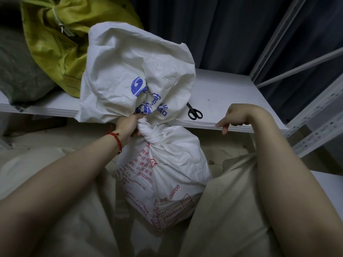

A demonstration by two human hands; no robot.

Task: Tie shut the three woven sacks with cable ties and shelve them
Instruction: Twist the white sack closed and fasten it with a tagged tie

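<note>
While the white woven sack (163, 164) stands between my knees just below the front edge of the shelf (222, 93), my left hand (128, 127) is clamped round its twisted neck, which I judge is there to keep the gathered mouth from springing loose until a tie goes on. Its fingers are curled tight on the bunched cloth, and the loose top flops up over the shelf edge. I see no cable tie on this neck. My right hand (236, 117) rests at the shelf edge to the right of the sack; its fingers (223, 127) are loosely bent, holding nothing, one tip touching the edge, probably to steady me. Black scissors (194, 112) lie on the shelf just beside the sack's flap. Further back on the shelf lies a yellow-green sack (59, 45) already cinched with a pale cable tie (58, 21).
</note>
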